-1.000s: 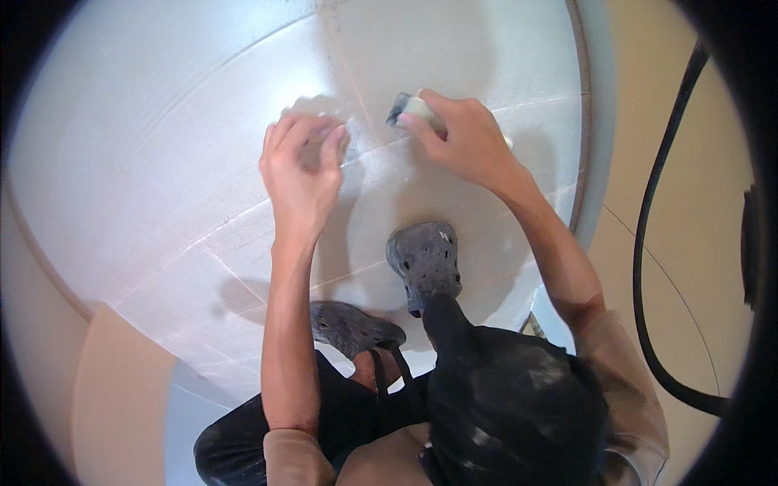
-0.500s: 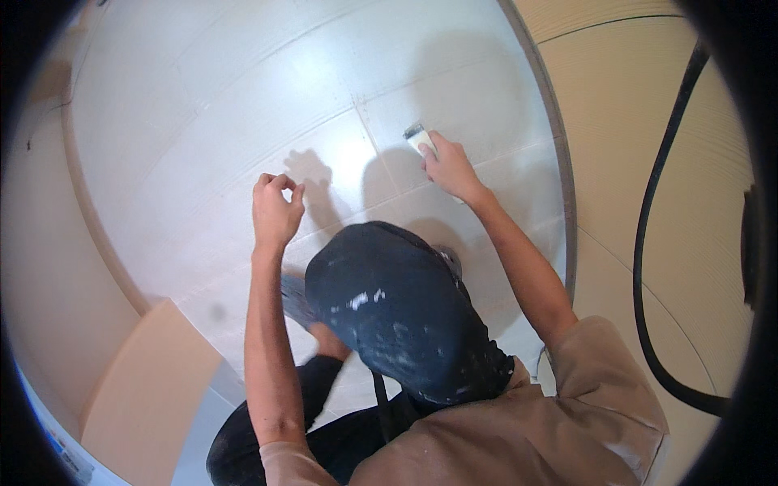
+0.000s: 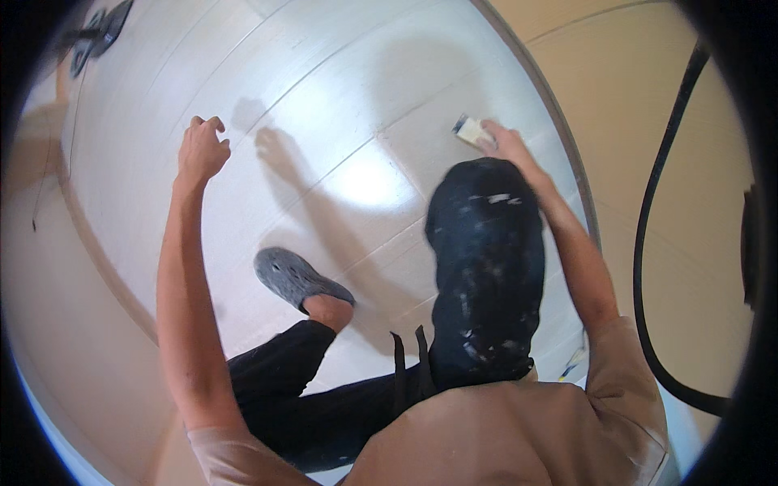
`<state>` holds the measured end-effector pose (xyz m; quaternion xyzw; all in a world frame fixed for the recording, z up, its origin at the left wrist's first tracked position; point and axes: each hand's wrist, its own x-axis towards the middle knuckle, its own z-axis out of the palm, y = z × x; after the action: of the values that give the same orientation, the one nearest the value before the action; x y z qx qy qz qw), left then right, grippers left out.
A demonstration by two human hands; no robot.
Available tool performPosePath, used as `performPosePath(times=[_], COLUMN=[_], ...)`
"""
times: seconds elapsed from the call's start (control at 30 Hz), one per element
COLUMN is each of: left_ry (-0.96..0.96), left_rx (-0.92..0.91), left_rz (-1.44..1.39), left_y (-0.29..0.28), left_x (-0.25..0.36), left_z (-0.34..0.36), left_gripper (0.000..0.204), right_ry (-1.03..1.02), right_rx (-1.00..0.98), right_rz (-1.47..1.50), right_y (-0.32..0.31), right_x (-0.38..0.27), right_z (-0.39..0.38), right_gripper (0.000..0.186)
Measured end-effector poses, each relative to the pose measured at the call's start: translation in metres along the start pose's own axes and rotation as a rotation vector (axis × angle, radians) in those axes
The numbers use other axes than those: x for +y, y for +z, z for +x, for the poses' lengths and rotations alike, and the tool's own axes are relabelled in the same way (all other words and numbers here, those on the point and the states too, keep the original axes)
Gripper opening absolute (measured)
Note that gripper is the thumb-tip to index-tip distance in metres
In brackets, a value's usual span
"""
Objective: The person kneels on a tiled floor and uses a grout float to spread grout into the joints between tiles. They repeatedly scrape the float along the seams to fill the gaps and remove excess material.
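My right hand, beyond my raised knee at the right, grips a small cream-coloured scraper-like tool with a dark edge pointing left. That tool sits over the pale tiled floor; whether it touches the tiles I cannot tell. On the other side, my left hand hangs in the air with fingers loosely curled and a gap between thumb and forefinger. Nothing shows in it, and its shadow falls on the floor to the right.
My knee in black trousers, smeared white, rises between my arms. A grey clog is on my left foot. A beige panelled surface borders the floor at right, near a black cable. A dark looped object lies far left.
My view has turned and my body has shifted. The knee now stands farther right and the clog shows fully. My left hand's fingers have loosened from a near pinch; the right still holds the tool.
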<state>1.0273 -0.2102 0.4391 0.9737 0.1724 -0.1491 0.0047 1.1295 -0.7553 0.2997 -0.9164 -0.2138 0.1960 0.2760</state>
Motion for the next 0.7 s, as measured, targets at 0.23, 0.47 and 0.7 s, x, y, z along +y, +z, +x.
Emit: performPosePath(times=[0.23, 0.47, 0.7], left_ry=[0.149, -0.168, -0.335], left_rx=[-0.12, -0.282, -0.418], left_rz=[-0.101, -0.183, -0.053], left_y=[0.083, 0.114, 0.292], left_x=[0.062, 0.086, 0.172], left_z=[0.076, 0.107, 0.314], left_gripper=[0.103, 0.127, 0.127], right_ry=[0.235, 0.618, 0.663], right_rx=[0.02, -0.13, -0.223], right_rz=[-0.129, -0.083, 0.128], right_y=[-0.113, -0.113, 0.023], right_x=[-0.029, -0.033, 0.167], right_z=[-0.026, -0.009, 0.152], right_gripper=[0.051, 0.054, 0.055])
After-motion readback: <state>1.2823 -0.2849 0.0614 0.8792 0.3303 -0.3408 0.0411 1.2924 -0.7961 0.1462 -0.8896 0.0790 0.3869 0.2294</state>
